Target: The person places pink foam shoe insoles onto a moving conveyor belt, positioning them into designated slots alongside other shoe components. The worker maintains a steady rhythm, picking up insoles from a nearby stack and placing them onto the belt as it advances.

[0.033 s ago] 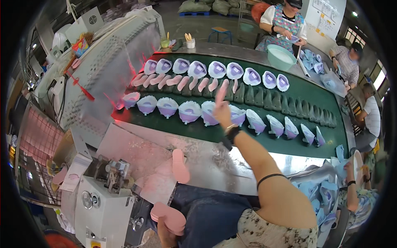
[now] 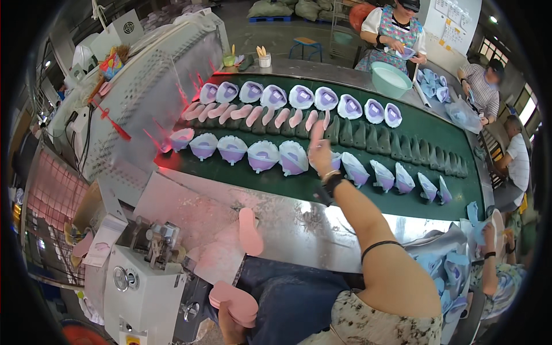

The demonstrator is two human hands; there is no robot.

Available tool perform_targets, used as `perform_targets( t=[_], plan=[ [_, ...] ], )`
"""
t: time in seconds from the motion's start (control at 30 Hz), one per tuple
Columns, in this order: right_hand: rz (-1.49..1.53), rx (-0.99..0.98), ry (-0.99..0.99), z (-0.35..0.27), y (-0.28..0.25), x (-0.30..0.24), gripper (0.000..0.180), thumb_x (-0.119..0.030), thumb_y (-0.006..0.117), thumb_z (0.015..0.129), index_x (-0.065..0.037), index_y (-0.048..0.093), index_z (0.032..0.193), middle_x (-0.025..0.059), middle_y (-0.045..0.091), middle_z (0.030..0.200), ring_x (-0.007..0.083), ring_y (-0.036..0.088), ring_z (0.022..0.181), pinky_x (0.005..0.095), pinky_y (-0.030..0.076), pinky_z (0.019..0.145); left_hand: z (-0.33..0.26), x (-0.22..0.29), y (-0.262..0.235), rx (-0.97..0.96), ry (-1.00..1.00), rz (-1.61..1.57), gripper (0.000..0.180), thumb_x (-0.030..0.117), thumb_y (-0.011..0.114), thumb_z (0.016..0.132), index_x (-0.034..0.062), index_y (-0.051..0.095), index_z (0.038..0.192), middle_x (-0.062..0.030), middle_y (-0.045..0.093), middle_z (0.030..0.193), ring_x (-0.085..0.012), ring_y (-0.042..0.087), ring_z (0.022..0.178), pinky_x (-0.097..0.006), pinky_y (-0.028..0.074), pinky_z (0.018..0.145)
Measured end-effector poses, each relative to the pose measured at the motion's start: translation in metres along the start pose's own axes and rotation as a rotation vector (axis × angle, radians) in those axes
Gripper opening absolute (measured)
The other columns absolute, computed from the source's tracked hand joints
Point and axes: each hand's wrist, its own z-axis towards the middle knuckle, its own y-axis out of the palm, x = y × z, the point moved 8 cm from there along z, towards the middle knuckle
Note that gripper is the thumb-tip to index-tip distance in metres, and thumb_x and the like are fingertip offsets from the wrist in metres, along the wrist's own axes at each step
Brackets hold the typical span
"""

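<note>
My left hand (image 2: 229,329), low in the view, is closed around a small stack of pink insoles (image 2: 236,302). My right hand (image 2: 321,154) reaches over the green conveyor belt (image 2: 270,179) with its fingers stretched forward; it appears to hold nothing, though motion smears it slightly. Just beyond its fingertips a pink insole (image 2: 311,119) lies on one of the dark shoe lasts (image 2: 346,133). More pink insoles (image 2: 253,115) top the lasts to its left, while those farther right are bare. Under the hand a purple and white shoe upper (image 2: 336,163) is partly hidden.
Shoe uppers (image 2: 263,156) line both sides of the lasts. One loose insole (image 2: 250,231) lies on the metal worktop (image 2: 305,230). A white machine (image 2: 141,293) stands at lower left. A co-worker (image 2: 397,35) handles an upper beside a green basin (image 2: 391,79); other people sit at right.
My right hand has shifted slightly right and toward me, and the insole it held now lies on a last, let go. My left hand keeps its stack in the same place.
</note>
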Motion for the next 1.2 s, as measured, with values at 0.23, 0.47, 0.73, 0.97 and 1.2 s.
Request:
perform_targets(
  t=[0.23,0.47,0.73,0.97,1.2],
  plan=[
    [-0.261,-0.022,-0.012,0.084,-0.080,0.079,0.022,-0.009,0.058,0.070,0.000,0.065,0.088,0.0180,0.064,0.071,0.0379,0.063,0.071,0.0440,0.051,0.071,0.002,-0.002,0.015,0.007,0.026,0.046,0.042,0.013,0.052,0.086,0.0003,0.046,0.125,-0.0135,0.059,0.115,-0.0297,0.059,0.107,-0.043,0.049,0.092],
    [0.281,-0.330,-0.401,-0.036,0.048,-0.069,0.012,-0.010,0.058,0.080,-0.002,0.059,0.088,0.0128,0.060,0.077,0.0274,0.059,0.079,0.0380,0.047,0.067,-0.003,-0.001,0.027,0.008,0.059,0.163,0.041,0.014,0.053,0.088,-0.0043,0.046,0.124,-0.0158,0.059,0.113,-0.0298,0.061,0.102,-0.042,0.051,0.087],
    [0.411,-1.362,-0.498,-0.383,0.007,-0.256,0.026,-0.029,0.066,0.084,-0.004,0.061,0.092,0.0133,0.056,0.081,0.0277,0.056,0.072,0.0359,0.045,0.065,0.001,0.021,0.003,0.096,0.156,0.205,0.028,0.012,0.054,0.092,-0.0049,0.053,0.114,-0.0110,0.065,0.092,-0.0217,0.066,0.079,-0.033,0.054,0.067],
    [0.358,-1.247,0.010,-0.345,0.127,-0.272,0.031,-0.021,0.068,0.082,0.001,0.059,0.101,0.0072,0.064,0.086,0.0122,0.059,0.070,0.0276,0.048,0.061,-0.039,0.023,-0.018,0.095,0.133,-0.080,0.038,0.016,0.052,0.090,-0.0050,0.047,0.121,-0.0173,0.057,0.113,-0.0331,0.059,0.107,-0.045,0.050,0.092],
    [0.434,-1.159,-0.058,-0.334,0.182,-0.304,0.038,-0.023,0.067,0.083,0.000,0.059,0.112,0.0151,0.064,0.095,0.0225,0.064,0.081,0.0354,0.051,0.065,-0.035,0.016,-0.027,0.013,0.110,-0.080,0.041,0.019,0.043,0.088,-0.0038,0.045,0.122,-0.0212,0.058,0.112,-0.0365,0.058,0.108,-0.052,0.049,0.092]
  ],
)
